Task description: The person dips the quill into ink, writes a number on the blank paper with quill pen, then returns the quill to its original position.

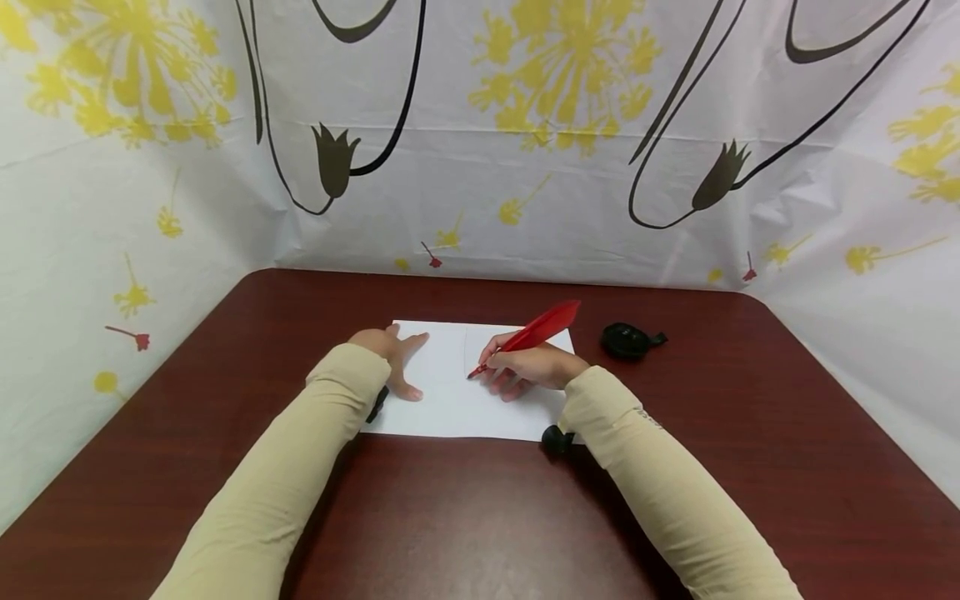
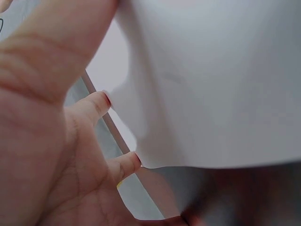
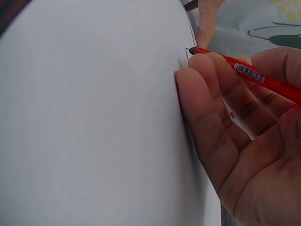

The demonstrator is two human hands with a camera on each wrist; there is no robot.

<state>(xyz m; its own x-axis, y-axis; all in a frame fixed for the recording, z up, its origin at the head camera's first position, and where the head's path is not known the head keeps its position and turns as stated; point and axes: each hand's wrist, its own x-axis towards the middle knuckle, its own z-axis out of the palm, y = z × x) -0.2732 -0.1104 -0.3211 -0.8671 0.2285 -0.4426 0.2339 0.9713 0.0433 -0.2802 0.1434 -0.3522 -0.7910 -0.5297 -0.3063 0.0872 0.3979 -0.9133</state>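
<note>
A white sheet of paper (image 1: 442, 415) lies on the table, with a faint upright line near its middle. Spread fingers of my left hand (image 1: 397, 360) press on the paper's left side; the left wrist view shows its fingertips (image 2: 134, 161) at the sheet's edge. My right hand (image 1: 528, 367) pinches a red pen (image 1: 536, 332) topped with a red feather shape, its tip down at the paper near the line. In the right wrist view the pen (image 3: 270, 83) carries a barcode label, and the lower fingers rest along the sheet.
A black rounded object (image 1: 628, 341) with a small knob sits on the dark red-brown table (image 1: 480, 517), right of the paper. Behind the table hangs a white cloth (image 1: 420, 208) with yellow flowers and dark stems. Small black parts (image 1: 557, 440) show at my sleeves.
</note>
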